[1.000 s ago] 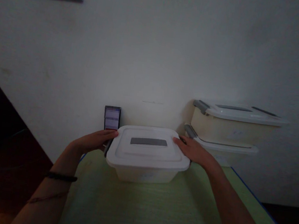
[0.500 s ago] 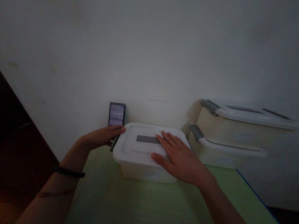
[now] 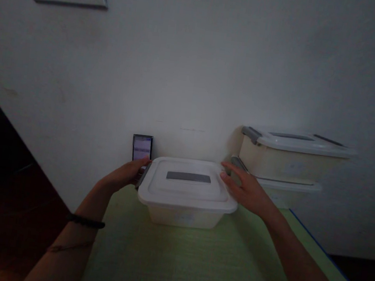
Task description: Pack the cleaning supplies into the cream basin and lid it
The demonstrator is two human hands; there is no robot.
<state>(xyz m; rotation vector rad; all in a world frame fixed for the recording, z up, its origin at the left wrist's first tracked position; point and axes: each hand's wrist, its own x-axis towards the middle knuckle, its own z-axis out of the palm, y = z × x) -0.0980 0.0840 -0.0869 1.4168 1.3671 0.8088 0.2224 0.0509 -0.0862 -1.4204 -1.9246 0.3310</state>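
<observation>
A cream storage box [image 3: 185, 218] stands on the green table. Its white lid [image 3: 186, 192] lies on top, with a grey handle strip [image 3: 188, 176] in the middle. At the box's left end, my left hand [image 3: 124, 174] has its fingers closed around the grey latch [image 3: 143, 176]; some fingertips are hidden. My right hand [image 3: 247, 190] is at the lid's right edge, fingers apart, thumb close to the rim. Whether it touches the rim I cannot tell. The right-end latch is hidden from view.
Two more lidded boxes are stacked at the right, an upper box [image 3: 273, 161] on a lower box [image 3: 279, 198]. A phone [image 3: 142, 146] with a lit screen leans on the wall behind my left hand. The green table [image 3: 173, 260] has a blue right edge.
My right hand has slid off the top of the lid to its right edge, uncovering the grey strip. My left hand stays at the left latch. The view has tilted slightly upward.
</observation>
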